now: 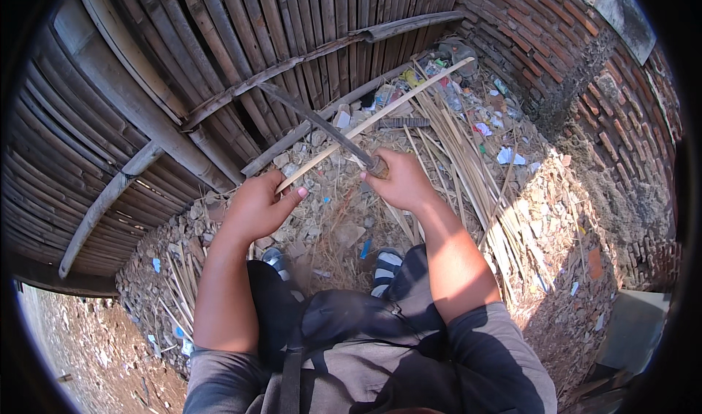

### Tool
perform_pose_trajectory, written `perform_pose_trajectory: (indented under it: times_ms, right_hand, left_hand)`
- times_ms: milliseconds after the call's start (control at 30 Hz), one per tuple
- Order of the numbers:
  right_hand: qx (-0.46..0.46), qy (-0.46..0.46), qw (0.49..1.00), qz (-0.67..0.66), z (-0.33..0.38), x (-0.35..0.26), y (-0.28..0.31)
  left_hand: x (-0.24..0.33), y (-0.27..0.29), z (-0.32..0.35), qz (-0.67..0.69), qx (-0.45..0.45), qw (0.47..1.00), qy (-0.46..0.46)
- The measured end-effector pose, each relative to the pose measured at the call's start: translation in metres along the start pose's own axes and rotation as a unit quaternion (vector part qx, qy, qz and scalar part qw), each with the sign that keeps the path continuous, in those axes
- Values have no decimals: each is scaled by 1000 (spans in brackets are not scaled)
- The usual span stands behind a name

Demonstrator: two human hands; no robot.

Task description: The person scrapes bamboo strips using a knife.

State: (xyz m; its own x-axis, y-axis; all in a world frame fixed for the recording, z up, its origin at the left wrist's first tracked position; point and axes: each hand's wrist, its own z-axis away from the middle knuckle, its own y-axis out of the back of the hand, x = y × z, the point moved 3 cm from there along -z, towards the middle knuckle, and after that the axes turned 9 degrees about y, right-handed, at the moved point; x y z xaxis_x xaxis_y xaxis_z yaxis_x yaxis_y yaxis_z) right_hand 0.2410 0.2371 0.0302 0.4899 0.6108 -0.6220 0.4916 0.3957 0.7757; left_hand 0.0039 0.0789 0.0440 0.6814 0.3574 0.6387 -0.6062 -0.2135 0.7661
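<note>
My left hand [262, 208] is closed around the near end of a long pale bamboo strip [398, 105], which slants away to the far right. In my right hand [402, 181] is the wooden handle of a machete [308, 113]. Its long dark blade points to the far left and crosses the strip a little beyond my left hand. Whether the edge touches the strip, I cannot tell. Several more bamboo strips [457, 158] lie in a loose bundle on the ground to the right of my right hand.
A bamboo slat wall [307, 19] rises at the left and far side, with a pole [292, 145] along its foot. A brick wall [526, 30] stands at the right. Rubble and litter [504, 154] cover the ground. My sandalled feet [386, 268] are just below my hands.
</note>
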Motion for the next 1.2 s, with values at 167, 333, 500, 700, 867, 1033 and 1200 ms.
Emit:
perform_pose_trajectory:
  times_ms: [167, 333, 500, 700, 867, 1033, 1200]
  right_hand:
    - [49, 128, 990, 17, 3, 32, 2]
    - [92, -30, 992, -82, -8, 74, 9]
    - [-63, 68, 995, 41, 0, 4, -12]
    - [21, 37, 995, -91, -11, 64, 9]
    - [21, -16, 997, -79, -8, 44, -1]
    - [-98, 73, 992, -8, 3, -6, -10]
    - [54, -47, 987, -142, -14, 74, 11]
  left_hand:
    - [12, 4, 1, -78, -13, 996, -42]
    - [8, 6, -1, -71, -10, 997, -4]
    - [5, -4, -3, -53, -32, 998, -16]
    - [-5, -6, -6, -17, -70, 997, -17]
    - [-2, -10, -6, -8, -82, 996, -20]
    - [-13, -12, -5, 0, -119, 993, -7]
    - [-18, -1, -9, 50, -117, 992, 14]
